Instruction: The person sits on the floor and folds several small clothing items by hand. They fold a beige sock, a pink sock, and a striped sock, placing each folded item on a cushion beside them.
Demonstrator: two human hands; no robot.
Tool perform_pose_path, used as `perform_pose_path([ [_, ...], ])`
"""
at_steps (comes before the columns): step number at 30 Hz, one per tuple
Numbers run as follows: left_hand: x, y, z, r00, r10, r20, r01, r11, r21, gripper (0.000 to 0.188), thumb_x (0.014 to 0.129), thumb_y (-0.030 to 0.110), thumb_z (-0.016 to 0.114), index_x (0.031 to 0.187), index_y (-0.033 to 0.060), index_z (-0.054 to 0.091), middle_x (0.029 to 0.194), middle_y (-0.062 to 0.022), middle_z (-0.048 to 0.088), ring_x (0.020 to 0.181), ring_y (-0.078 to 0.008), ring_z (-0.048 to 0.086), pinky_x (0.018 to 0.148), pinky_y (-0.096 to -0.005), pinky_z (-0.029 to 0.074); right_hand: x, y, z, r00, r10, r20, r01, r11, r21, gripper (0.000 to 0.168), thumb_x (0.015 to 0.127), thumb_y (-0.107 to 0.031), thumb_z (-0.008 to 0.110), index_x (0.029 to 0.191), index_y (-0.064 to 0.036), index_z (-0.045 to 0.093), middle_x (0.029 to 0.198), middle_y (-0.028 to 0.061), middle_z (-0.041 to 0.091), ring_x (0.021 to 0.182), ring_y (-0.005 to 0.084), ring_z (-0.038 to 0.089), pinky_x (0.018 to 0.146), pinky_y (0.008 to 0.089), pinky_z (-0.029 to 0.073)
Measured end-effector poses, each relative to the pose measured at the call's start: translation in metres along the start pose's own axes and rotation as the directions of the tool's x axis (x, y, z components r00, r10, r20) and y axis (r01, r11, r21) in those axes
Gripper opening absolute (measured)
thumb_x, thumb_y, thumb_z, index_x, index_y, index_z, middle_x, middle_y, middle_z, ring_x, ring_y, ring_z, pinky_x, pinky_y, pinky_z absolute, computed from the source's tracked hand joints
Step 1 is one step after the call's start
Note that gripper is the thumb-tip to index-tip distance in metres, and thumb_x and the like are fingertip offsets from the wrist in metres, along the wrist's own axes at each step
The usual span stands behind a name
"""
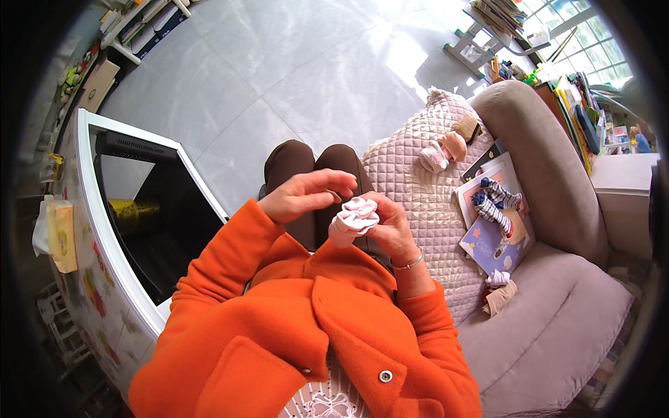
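A rolled pale pink sock [354,220] sits bunched in my right hand [393,230], whose fingers close on its right side. Just to the upper left, my left hand [308,196] is raised with fingers extended and holds nothing visible. Both hands are above my lap. On the quilted sofa cover to the right lie a white sock bundle [434,158], a peach one [453,146] and a tan one [466,128]. Striped socks [494,213] with dark blue parts rest on picture books. Nearer me, a white bundle [498,278] touches a beige one [500,299].
The sofa's padded arm [543,157] curves along the right, beside the picture books [488,237]. A white-framed cabinet [193,167] with a dark opening stands at the left, a tissue pack [61,235] on its side. Crowded shelves and a desk [481,39] stand farther off.
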State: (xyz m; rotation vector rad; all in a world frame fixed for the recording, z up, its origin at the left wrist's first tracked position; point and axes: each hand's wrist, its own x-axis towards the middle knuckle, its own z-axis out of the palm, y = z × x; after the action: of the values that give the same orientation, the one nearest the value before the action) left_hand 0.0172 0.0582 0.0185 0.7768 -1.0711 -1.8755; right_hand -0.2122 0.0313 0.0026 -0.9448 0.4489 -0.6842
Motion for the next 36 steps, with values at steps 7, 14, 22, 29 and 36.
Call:
perform_pose_path([
  [7, 0.007, -0.003, 0.012, 0.995, -0.062, 0.078, 0.058, 0.996, 0.061, 0.025, 0.090, 0.001, 0.053, 0.114, 0.0003, 0.055, 0.115, -0.0068, 0.055, 0.110, -0.0138, 0.052, 0.096, -0.0301, 0.042, -0.003, -0.001, -0.007, 0.997, 0.039, 0.062, -0.040, 0.999, 0.008, 0.037, 0.080, -0.004, 0.072, 0.113, 0.001, 0.057, 0.105, 0.0022, 0.062, 0.098, 0.0088, 0.057, 0.086, 0.0248, 0.047],
  [14, 0.005, -0.015, 0.009, 0.979, 0.192, 0.064, -0.203, 0.924, 0.323, 0.007, 0.090, 0.004, 0.055, 0.097, 0.0030, 0.056, 0.106, -0.0056, 0.055, 0.100, -0.0133, 0.053, 0.091, -0.0294, 0.042, -0.004, -0.002, -0.002, 0.997, 0.082, -0.009, -0.081, 0.996, 0.042, 0.037, 0.077, -0.016, 0.077, 0.106, 0.000, 0.060, 0.099, 0.0003, 0.061, 0.091, 0.0080, 0.057, 0.078, 0.0232, 0.047],
  [22, -0.013, -0.012, 0.013, 0.968, -0.212, 0.132, 0.221, 0.974, -0.057, 0.022, 0.094, 0.019, 0.055, 0.106, 0.0015, 0.054, 0.095, -0.0008, 0.056, 0.084, -0.0067, 0.052, 0.073, -0.0223, 0.042, -0.007, -0.006, -0.005, 0.999, 0.052, -0.017, -0.051, 0.998, 0.048, 0.034, 0.078, -0.011, 0.074, 0.106, -0.001, 0.058, 0.099, 0.0003, 0.060, 0.090, 0.0081, 0.056, 0.078, 0.0223, 0.047],
  [29, -0.001, -0.017, 0.018, 0.973, -0.158, -0.171, 0.144, 0.985, -0.090, 0.016, 0.090, 0.007, 0.057, 0.104, -0.0017, 0.056, 0.092, -0.0031, 0.063, 0.083, -0.0067, 0.060, 0.072, -0.0209, 0.049, 0.001, 0.009, -0.005, 0.984, -0.140, -0.113, 0.079, 0.900, -0.428, 0.016, 0.077, 0.004, 0.062, 0.091, -0.001, 0.056, 0.080, -0.0023, 0.057, 0.070, 0.0037, 0.047, 0.061, 0.0210, 0.041],
  [36, 0.015, -0.026, 0.061, 0.794, 0.603, -0.079, -0.144, 0.313, 0.939, 0.024, 0.074, 0.003, 0.068, 0.097, 0.0052, 0.060, 0.072, -0.0069, 0.062, 0.056, -0.0255, 0.054, 0.057, -0.0347, 0.044, 0.007, 0.017, 0.002, 0.827, -0.427, -0.367, 0.021, 0.674, -0.738, 0.010, 0.075, 0.005, 0.060, 0.080, -0.002, 0.054, 0.065, 0.0027, 0.049, 0.058, 0.0087, 0.044, 0.052, 0.0248, 0.039],
])
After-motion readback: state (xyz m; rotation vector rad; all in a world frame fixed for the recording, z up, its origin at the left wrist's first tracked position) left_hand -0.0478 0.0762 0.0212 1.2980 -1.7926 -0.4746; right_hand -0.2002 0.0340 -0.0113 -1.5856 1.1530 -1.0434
